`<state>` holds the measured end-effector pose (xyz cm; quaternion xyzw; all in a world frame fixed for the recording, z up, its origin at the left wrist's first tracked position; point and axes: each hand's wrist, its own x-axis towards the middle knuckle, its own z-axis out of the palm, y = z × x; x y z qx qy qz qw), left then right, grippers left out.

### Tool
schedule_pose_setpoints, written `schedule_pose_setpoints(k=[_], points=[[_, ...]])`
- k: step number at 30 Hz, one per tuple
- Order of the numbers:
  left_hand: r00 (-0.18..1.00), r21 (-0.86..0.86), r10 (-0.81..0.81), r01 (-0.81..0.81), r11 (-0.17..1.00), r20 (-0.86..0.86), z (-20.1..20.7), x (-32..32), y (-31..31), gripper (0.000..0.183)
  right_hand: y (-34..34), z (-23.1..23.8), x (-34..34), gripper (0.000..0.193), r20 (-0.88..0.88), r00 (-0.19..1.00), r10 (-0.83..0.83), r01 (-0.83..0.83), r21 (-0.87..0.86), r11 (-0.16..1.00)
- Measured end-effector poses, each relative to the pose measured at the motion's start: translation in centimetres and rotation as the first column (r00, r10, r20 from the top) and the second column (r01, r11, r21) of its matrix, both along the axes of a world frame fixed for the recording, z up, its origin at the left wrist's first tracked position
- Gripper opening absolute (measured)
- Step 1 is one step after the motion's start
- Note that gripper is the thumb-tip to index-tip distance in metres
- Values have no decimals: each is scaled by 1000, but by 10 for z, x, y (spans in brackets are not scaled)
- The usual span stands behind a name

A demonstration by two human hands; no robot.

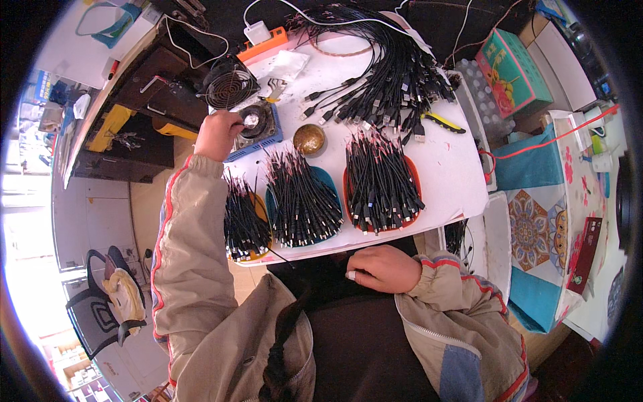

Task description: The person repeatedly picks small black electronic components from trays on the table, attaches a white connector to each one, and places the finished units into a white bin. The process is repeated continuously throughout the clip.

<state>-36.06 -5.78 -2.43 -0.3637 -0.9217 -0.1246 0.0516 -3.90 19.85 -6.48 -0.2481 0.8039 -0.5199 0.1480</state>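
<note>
My left hand (220, 135) reaches to the table's far left, its fingers pinched together at the rim of a small round pot with a shiny silvery middle (252, 121), set in a blue-cased unit (257, 149). Whatever the pinch holds is too small to make out. Low at the near table edge, my right hand (386, 269) rests in front of my body with curled fingers and nothing showing in them. Between the hands stand bundles of black cables with bared pinkish wire ends, in an orange-yellow basket (260, 252), a teal basket (327, 179) and a red basket (417, 175).
A round tin of brownish stuff (309, 139) sits beside the blue unit. Behind it are a small fan (231, 87) and an orange power strip (263, 45). A large heap of black cables (395, 74) covers the back right, with yellow-black cutters (443, 123) alongside.
</note>
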Motion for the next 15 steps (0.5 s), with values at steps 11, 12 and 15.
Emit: schedule_pose_setpoints(k=[11, 12, 15], points=[[999, -279, 12, 2, 960, 48, 9, -16, 13, 13, -1, -1, 2, 18, -32, 999, -22, 22, 15, 1000], [998, -289, 32, -13, 957, 60, 9, -16, 13, 13, -1, -1, 2, 17, -32, 999, -18, 19, 23, 1000], [996, -296, 62, -39, 954, 70, 10, -17, 16, 13, -1, 2, 5, 14, -37, 999, -19, 21, 59, 998]])
